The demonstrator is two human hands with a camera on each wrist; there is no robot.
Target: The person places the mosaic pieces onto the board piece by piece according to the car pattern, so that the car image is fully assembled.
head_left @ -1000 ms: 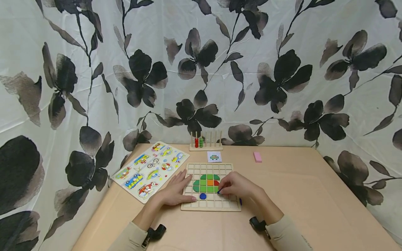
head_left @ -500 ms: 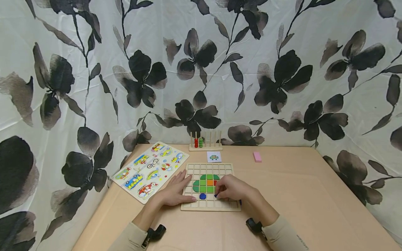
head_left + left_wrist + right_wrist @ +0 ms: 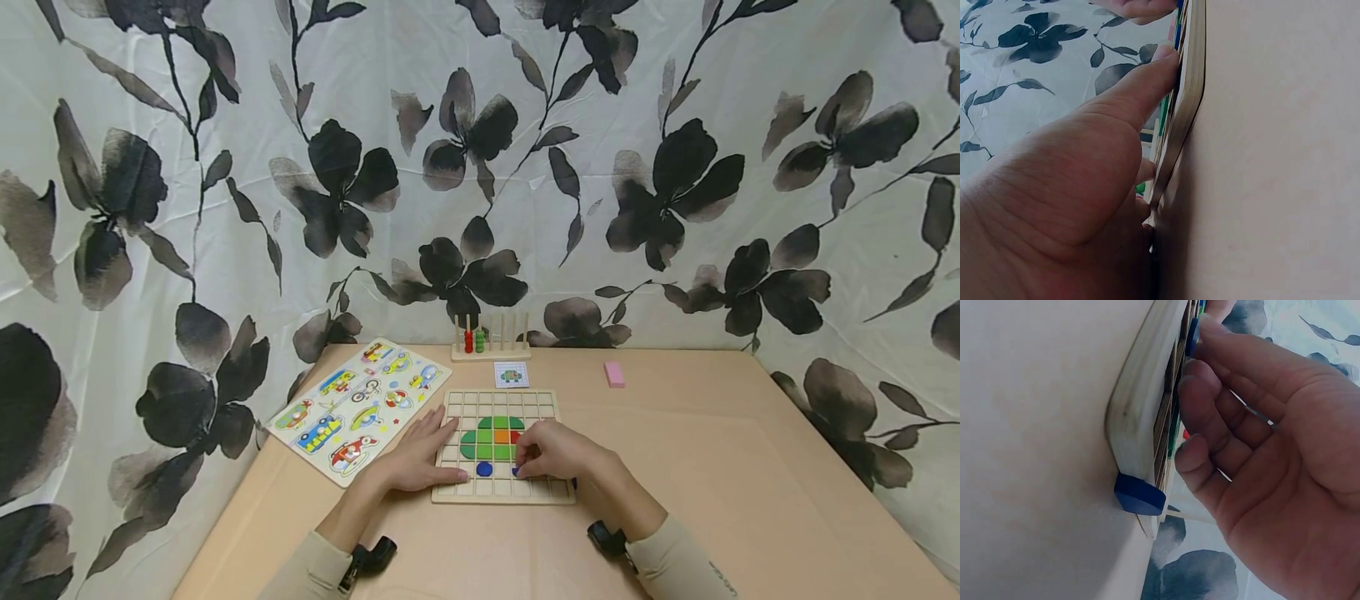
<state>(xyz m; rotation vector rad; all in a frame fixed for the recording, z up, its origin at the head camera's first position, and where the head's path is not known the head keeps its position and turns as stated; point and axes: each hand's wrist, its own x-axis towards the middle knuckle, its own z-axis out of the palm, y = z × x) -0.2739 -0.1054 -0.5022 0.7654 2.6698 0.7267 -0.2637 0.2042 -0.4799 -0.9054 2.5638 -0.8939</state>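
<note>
A wooden grid board (image 3: 502, 499) lies in front of me with green tiles (image 3: 483, 451), an orange tile (image 3: 501, 436) and a partly covered red tile (image 3: 514, 436) set in it. Below them is a blue round piece (image 3: 484, 469). My left hand (image 3: 411, 458) rests at the board's left side, thumb (image 3: 1159, 69) straight over its edge. With thumb and fingertips my right hand (image 3: 558, 450) pinches a second blue piece (image 3: 1193, 337) close over the grid, mostly hidden in the head view. Another blue piece (image 3: 1139, 495) leans against the board's right edge.
Left of the board lies a vehicle picture board (image 3: 360, 417). Behind are a small pattern card (image 3: 512, 375) and a peg stand (image 3: 491, 353) with red and green beads. A pink block (image 3: 615, 375) sits farther right. A floral curtain (image 3: 570, 275) hangs behind the table.
My right hand has shifted slightly left and down over the grid with the blue piece, then stayed nearly still. My left hand has kept its place.
</note>
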